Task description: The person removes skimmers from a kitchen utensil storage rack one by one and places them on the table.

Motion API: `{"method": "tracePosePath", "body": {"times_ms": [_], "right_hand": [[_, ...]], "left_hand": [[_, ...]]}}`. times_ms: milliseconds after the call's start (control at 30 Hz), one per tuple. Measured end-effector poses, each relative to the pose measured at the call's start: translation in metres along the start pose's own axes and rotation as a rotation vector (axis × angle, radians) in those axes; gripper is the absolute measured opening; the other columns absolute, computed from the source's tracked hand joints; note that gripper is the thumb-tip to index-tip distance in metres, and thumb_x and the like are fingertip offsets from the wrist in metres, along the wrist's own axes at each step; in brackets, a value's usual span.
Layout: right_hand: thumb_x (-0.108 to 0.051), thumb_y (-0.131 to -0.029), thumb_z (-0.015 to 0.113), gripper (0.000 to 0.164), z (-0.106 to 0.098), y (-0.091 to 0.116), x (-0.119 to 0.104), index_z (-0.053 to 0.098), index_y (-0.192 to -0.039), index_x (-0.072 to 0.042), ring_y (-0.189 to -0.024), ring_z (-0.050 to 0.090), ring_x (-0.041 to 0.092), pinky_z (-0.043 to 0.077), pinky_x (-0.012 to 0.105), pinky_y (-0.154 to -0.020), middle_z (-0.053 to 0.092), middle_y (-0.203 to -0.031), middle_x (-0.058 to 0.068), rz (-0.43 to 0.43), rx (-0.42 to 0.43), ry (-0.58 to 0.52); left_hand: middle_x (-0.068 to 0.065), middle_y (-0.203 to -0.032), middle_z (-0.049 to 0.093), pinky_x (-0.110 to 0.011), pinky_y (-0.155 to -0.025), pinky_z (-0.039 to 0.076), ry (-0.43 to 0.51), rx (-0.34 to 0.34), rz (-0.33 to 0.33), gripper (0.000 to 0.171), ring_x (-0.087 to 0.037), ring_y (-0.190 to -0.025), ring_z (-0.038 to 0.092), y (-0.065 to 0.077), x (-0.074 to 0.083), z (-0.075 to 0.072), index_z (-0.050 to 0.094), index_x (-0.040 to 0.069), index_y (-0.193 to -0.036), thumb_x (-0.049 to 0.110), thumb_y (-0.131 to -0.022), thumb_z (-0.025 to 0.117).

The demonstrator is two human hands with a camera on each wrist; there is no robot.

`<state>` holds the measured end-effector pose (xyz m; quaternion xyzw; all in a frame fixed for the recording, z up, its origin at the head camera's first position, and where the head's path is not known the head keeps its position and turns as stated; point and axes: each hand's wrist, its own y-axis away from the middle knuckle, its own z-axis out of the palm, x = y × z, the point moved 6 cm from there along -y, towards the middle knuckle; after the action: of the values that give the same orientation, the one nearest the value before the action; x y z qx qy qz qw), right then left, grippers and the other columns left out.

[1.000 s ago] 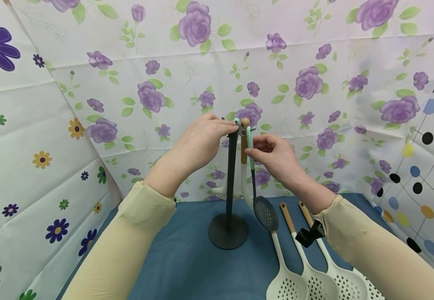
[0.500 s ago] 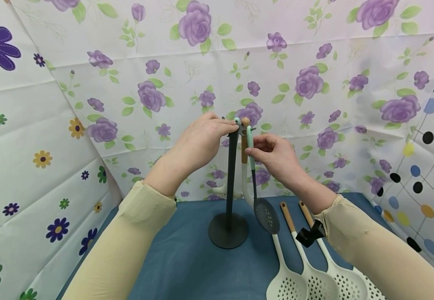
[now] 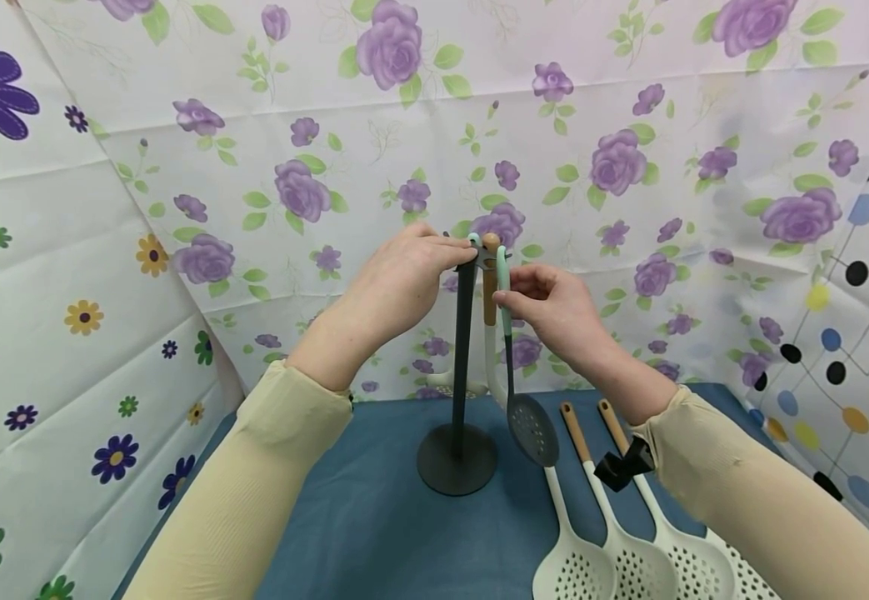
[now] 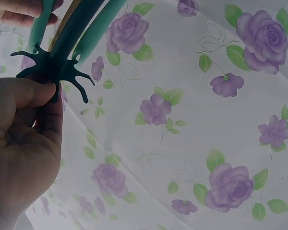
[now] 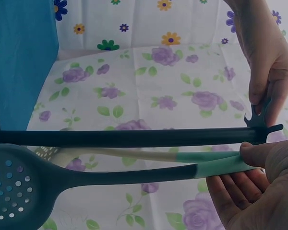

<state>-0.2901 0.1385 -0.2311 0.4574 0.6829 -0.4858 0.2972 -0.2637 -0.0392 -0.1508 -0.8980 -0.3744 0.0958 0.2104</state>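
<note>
A black utensil stand with a hooked top stands upright on its round base. My left hand pinches that hooked top between thumb and fingers. My right hand holds the green handle of a dark grey slotted skimmer, thumb on one side, fingers on the other. The skimmer hangs head down, its handle top right at the hooks. Beside it a white utensil with a wooden handle hangs from the stand. Another hanging utensil with a green handle shows in the left wrist view.
Several white slotted skimmers with wooden handles, one of them here, lie at the front right of the blue tabletop. Behind the stand shows a pale perforated utensil head. Flowered cloth walls in the back.
The grey skimmer's green handle has shifted slightly up and to the right with my right hand. My left hand stays on the stand's top.
</note>
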Motion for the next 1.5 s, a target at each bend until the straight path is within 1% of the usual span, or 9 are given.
{"method": "tracePosePath", "body": {"times_ms": [200,500,767,833,1000,1067,1167,1500], "right_hand": [[-0.022,-0.099,0.072,0.038,-0.002,0.001,0.0,0.065,-0.13,-0.001,-0.103,0.067,0.025,0.06,0.03,-0.084,0.067,-0.116,0.013,0.0,0.006,-0.015],[-0.023,-0.099,0.072,0.037,-0.005,0.002,-0.002,0.066,-0.129,-0.002,-0.1,0.068,0.024,0.059,0.026,-0.081,0.067,-0.115,0.013,-0.018,0.027,-0.005],[-0.021,-0.099,0.072,0.035,-0.01,0.005,-0.003,0.066,-0.128,-0.002,-0.1,0.067,0.024,0.059,0.026,-0.081,0.066,-0.114,0.013,-0.033,0.035,-0.012],[-0.021,-0.099,0.072,0.035,-0.012,0.006,-0.003,0.066,-0.128,-0.002,-0.101,0.067,0.023,0.059,0.027,-0.083,0.066,-0.115,0.013,-0.036,0.036,-0.014],[-0.021,-0.099,0.072,0.036,-0.017,0.008,-0.002,0.065,-0.128,-0.001,-0.102,0.067,0.023,0.06,0.034,-0.087,0.066,-0.115,0.013,-0.04,0.031,-0.022],[-0.022,-0.099,0.072,0.036,-0.019,0.009,-0.001,0.065,-0.128,-0.001,-0.101,0.067,0.022,0.06,0.033,-0.087,0.065,-0.114,0.013,-0.041,0.034,-0.014],[-0.024,-0.099,0.072,0.037,-0.022,0.01,0.001,0.065,-0.127,-0.002,-0.1,0.067,0.022,0.059,0.029,-0.085,0.065,-0.114,0.013,-0.04,0.037,0.007],[-0.027,-0.099,0.072,0.044,-0.033,0.016,0.007,0.061,-0.132,-0.001,-0.1,0.067,0.022,0.058,0.026,-0.085,0.064,-0.115,0.014,-0.01,0.045,0.011]], "left_hand": [[-0.004,-0.143,0.061,-0.032,-0.087,0.053,-0.003,0.004,0.001,0.045,-0.024,-0.119,0.056,0.0,0.0,0.0,0.064,0.01,-0.141,-0.009,-0.103,0.05],[-0.004,-0.142,0.061,-0.032,-0.088,0.052,-0.003,0.013,0.01,0.045,-0.024,-0.118,0.056,0.0,0.0,-0.001,0.065,0.009,-0.14,-0.011,-0.102,0.05],[-0.003,-0.143,0.061,-0.032,-0.087,0.052,-0.006,0.009,0.011,0.045,-0.024,-0.118,0.056,0.0,0.001,-0.001,0.064,0.01,-0.14,-0.01,-0.102,0.05],[-0.003,-0.143,0.061,-0.032,-0.087,0.052,-0.005,0.005,0.005,0.046,-0.024,-0.119,0.055,0.0,0.001,-0.001,0.064,0.01,-0.141,-0.01,-0.102,0.05],[-0.002,-0.143,0.061,-0.031,-0.086,0.052,-0.009,-0.001,-0.005,0.046,-0.023,-0.118,0.055,0.0,0.001,-0.001,0.064,0.011,-0.141,-0.01,-0.102,0.05],[-0.002,-0.143,0.061,-0.031,-0.086,0.052,-0.012,-0.001,-0.007,0.047,-0.023,-0.118,0.055,0.0,0.001,-0.001,0.064,0.012,-0.141,-0.01,-0.102,0.051],[-0.001,-0.143,0.061,-0.031,-0.085,0.052,-0.009,-0.001,-0.011,0.047,-0.022,-0.118,0.055,0.0,0.001,-0.001,0.064,0.012,-0.141,-0.011,-0.102,0.05],[-0.001,-0.143,0.061,-0.031,-0.085,0.052,-0.01,0.003,-0.006,0.046,-0.022,-0.117,0.056,0.001,0.001,0.0,0.065,0.011,-0.14,-0.01,-0.102,0.05]]}}
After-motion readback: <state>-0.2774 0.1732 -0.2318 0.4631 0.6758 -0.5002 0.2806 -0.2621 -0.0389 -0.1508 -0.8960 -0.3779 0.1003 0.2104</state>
